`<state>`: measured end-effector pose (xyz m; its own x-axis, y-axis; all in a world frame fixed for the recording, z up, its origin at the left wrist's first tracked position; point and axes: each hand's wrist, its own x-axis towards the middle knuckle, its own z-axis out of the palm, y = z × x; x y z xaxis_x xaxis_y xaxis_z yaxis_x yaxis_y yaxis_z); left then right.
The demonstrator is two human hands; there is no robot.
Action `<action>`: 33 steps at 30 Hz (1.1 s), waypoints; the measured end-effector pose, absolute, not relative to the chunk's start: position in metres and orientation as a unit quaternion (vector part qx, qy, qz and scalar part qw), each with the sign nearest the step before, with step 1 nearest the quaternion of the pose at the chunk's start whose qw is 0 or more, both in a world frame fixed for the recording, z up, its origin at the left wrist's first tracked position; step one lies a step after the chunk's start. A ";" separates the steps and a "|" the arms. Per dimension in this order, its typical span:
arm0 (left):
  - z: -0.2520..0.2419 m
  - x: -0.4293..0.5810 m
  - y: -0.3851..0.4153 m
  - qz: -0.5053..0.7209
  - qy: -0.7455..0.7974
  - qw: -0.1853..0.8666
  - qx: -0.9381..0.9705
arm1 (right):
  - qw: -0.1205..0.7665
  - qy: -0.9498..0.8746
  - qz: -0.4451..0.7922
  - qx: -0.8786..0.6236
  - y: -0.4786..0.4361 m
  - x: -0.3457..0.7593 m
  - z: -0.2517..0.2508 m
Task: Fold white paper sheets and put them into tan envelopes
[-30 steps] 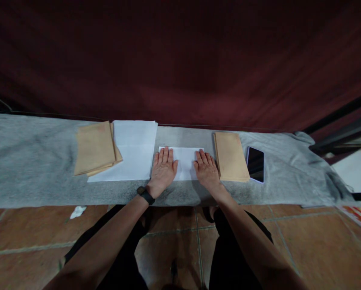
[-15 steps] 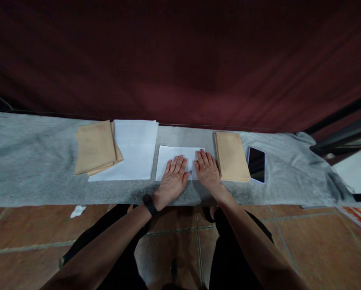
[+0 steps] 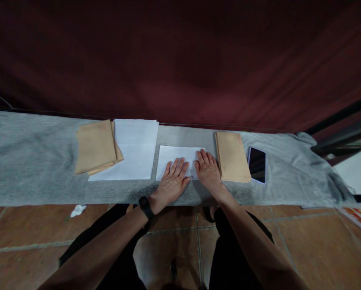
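Note:
A folded white sheet of paper (image 3: 180, 152) lies in front of me on the grey cloth, its long side running left to right. My left hand (image 3: 172, 181) rests flat over its near edge, fingers stretched out and pointing away from me. Flat on the sheet's right end lies my right hand (image 3: 208, 171), fingers extended, its outer side close to a stack of brown envelopes (image 3: 233, 157). Neither hand grips anything. The palms hide part of the paper's near edge.
Left of the sheet is a stack of larger white paper (image 3: 136, 149), partly covered by more brown envelopes (image 3: 95, 147). A phone (image 3: 256, 165) lies right of the envelope stack. Grey cloth (image 3: 29, 161) covers the narrow table; a dark red curtain (image 3: 180, 72) hangs behind it.
My left hand has slid slightly toward me and the near edge of the sheet. My right hand stays in place, and the paper looks unmoved.

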<state>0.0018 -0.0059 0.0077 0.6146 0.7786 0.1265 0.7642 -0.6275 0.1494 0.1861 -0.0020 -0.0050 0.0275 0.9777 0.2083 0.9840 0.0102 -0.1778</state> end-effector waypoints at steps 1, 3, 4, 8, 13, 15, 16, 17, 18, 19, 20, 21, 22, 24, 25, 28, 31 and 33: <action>0.008 0.001 -0.006 0.090 0.427 0.040 0.899 | 0.139 -0.697 -0.012 -0.703 -0.002 0.186 -0.005; 0.008 0.000 -0.007 0.090 0.422 0.040 0.901 | 0.141 -0.697 -0.014 -0.703 -0.002 0.186 -0.006; 0.008 0.000 -0.007 0.089 0.419 0.040 0.903 | 0.141 -0.697 -0.015 -0.703 -0.002 0.186 -0.006; 0.005 -0.002 -0.007 0.090 0.415 0.043 0.904 | 0.140 -0.697 -0.015 -0.703 -0.002 0.186 -0.006; 0.005 -0.004 -0.010 0.085 0.415 0.046 0.905 | 0.142 -0.695 -0.018 -0.704 -0.002 0.185 -0.006; 0.006 -0.005 -0.012 0.083 0.412 0.047 0.906 | 0.138 -0.694 -0.019 -0.706 -0.002 0.184 -0.005; 0.006 -0.006 -0.012 0.082 0.410 0.048 0.907 | 0.137 -0.694 -0.019 -0.706 -0.002 0.184 -0.005; 0.006 -0.006 -0.012 0.081 0.408 0.049 0.908 | 0.136 -0.694 -0.019 -0.707 -0.002 0.184 -0.005; 0.007 -0.006 -0.013 0.080 0.406 0.050 0.909 | 0.136 -0.693 -0.017 -0.708 -0.003 0.184 -0.005; 0.007 -0.007 -0.013 0.079 0.405 0.051 0.909 | 0.136 -0.693 -0.016 -0.708 -0.003 0.184 -0.004; 0.007 -0.007 -0.013 0.079 0.405 0.052 0.910 | 0.136 -0.693 -0.014 -0.708 -0.002 0.185 -0.004; 0.007 -0.007 -0.013 0.079 0.405 0.051 0.909 | 0.138 -0.692 -0.013 -0.708 -0.002 0.185 -0.003; 0.007 -0.007 -0.013 0.080 0.406 0.050 0.909 | 0.141 -0.692 -0.011 -0.708 -0.002 0.185 -0.003; 0.007 -0.006 -0.013 0.082 0.407 0.048 0.908 | 0.153 -0.697 -0.003 -0.700 -0.001 0.182 -0.001; 0.007 -0.006 -0.013 0.083 0.407 0.046 0.908 | 0.162 -0.704 0.006 -0.691 -0.001 0.180 0.000; 0.008 -0.006 -0.013 0.080 0.404 0.047 0.910 | 0.187 -0.739 0.047 -0.646 -0.005 0.167 0.004; 0.006 -0.007 -0.014 0.072 0.397 0.050 0.914 | 0.191 -0.768 0.083 -0.605 -0.014 0.151 0.004; 0.004 -0.008 -0.014 0.072 0.394 0.049 0.915 | 0.183 -0.782 0.096 -0.589 -0.020 0.144 0.002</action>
<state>-0.0077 -0.0135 0.0037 0.6790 0.7284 0.0921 0.7143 -0.6843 0.1465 0.1438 -0.0204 0.0018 -0.2402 0.9551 0.1737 0.8850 0.2890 -0.3651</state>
